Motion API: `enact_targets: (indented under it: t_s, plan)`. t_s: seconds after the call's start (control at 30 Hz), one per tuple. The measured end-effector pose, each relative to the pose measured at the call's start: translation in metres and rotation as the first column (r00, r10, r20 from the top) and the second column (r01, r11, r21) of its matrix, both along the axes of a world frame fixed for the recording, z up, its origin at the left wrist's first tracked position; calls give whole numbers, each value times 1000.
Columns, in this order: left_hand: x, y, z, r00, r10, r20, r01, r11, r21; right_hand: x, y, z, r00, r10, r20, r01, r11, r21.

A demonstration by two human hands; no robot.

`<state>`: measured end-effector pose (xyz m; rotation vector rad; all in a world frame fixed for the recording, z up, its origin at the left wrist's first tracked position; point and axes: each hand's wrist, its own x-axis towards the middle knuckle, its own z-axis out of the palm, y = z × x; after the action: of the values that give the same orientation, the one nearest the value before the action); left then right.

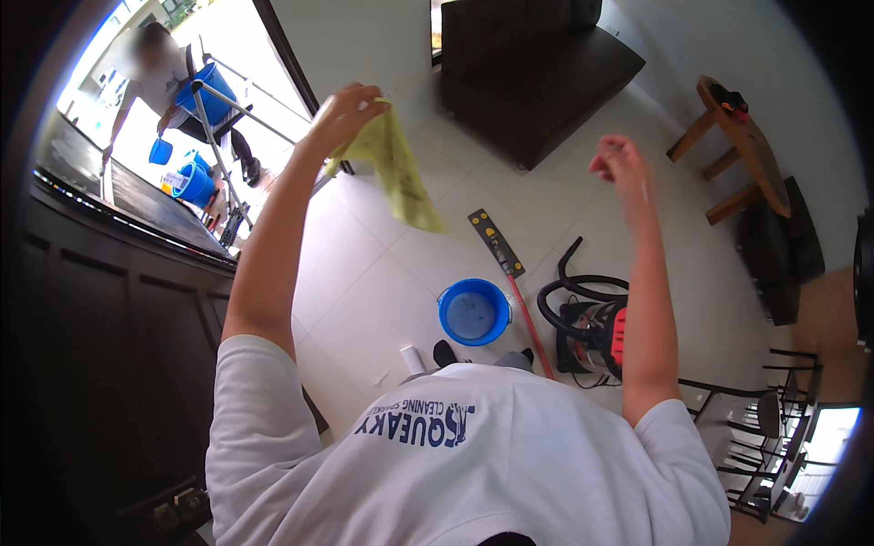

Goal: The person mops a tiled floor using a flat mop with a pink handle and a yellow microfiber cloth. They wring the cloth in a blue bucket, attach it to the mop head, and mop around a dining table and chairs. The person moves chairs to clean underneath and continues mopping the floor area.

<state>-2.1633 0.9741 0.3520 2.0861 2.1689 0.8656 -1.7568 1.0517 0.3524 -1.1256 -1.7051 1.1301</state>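
Note:
My left hand [349, 112], raised ahead of me on the left, pinches a corner of a yellow-green cleaning cloth [396, 174]. The cloth hangs down loosely and bears dark smudges. Out to the right my right hand [620, 164] is held up in the air, slightly blurred. Its fingers are curled in and I see nothing in them. On the tiled floor before my feet stands a blue bucket [471, 315] with greyish liquid in it. A flat mop [497, 242] with a red pole lies to the right of the bucket.
A red and black vacuum cleaner [590, 334] with a coiled hose stands right of the mop. Ahead is a dark sofa [532, 82]; a wooden table [744, 136] stands right. Beyond the doorway at left, a person [153, 75] works beside a stepladder [218, 130].

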Motion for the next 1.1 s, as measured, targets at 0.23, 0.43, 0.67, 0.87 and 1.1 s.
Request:
enact_targets:
  t_s: [0.23, 0.43, 0.67, 0.87, 1.1]
  plan:
    - [16, 8, 27, 984, -63, 167, 67, 998, -18, -62, -36, -53, 968, 251, -9, -240, 913, -329]
    - [42, -9, 68, 935, -116, 335, 142, 988, -54, -133, -68, -47, 947, 314, 64, -320, 937, 140]
    - [78, -22, 47, 885, -216, 412, 325, 921, -216, -150, -80, -36, 934, 300, 195, -332, 930, 159]
    - [101, -11, 20, 454, -97, 886, 380, 920, -94, -116, -68, -42, 907, 114, 404, -289, 868, 403]
    - [149, -17, -21, 697, -110, 709, 310, 938, -159, -98, -45, -39, 990, 138, 9, -138, 990, -14]
